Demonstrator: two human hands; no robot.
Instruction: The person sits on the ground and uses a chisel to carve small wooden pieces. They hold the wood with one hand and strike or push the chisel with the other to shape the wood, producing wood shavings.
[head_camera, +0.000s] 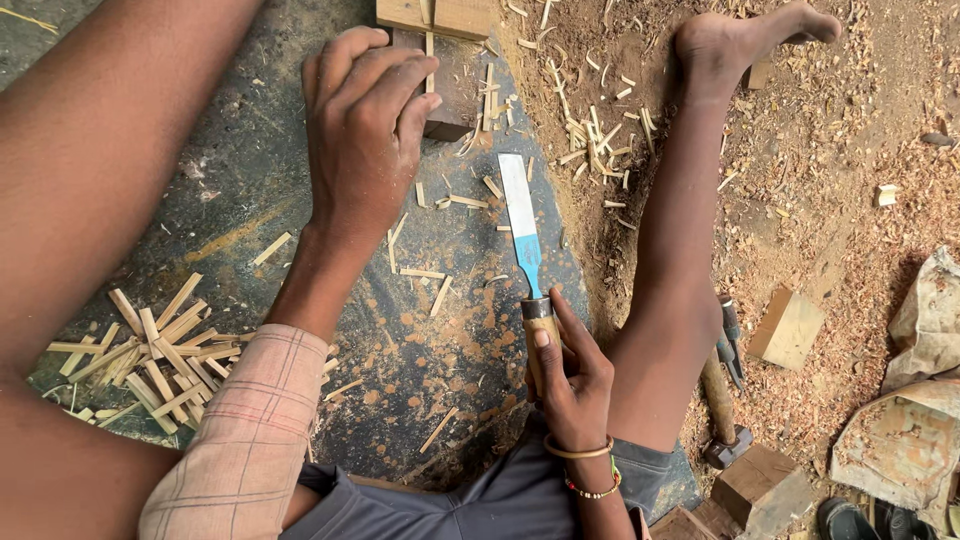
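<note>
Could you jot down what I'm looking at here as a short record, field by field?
Setting: person seated on a dark mat, sawdust-covered ground around
Left hand: resting on a wood block
Right hand: gripping a chisel by its wooden handle, blade flat on the mat
Offcuts: pile of thin wood strips at the left
Nearby: hammer and a small wood block by the right leg

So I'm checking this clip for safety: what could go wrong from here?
The chisel in the right hand points toward the left hand pressing on the wooden block; a slip could cut the fingers. The bare leg lies beside the blade, also exposed. Loose wood splints on the dark mat could shift underfoot.
</note>
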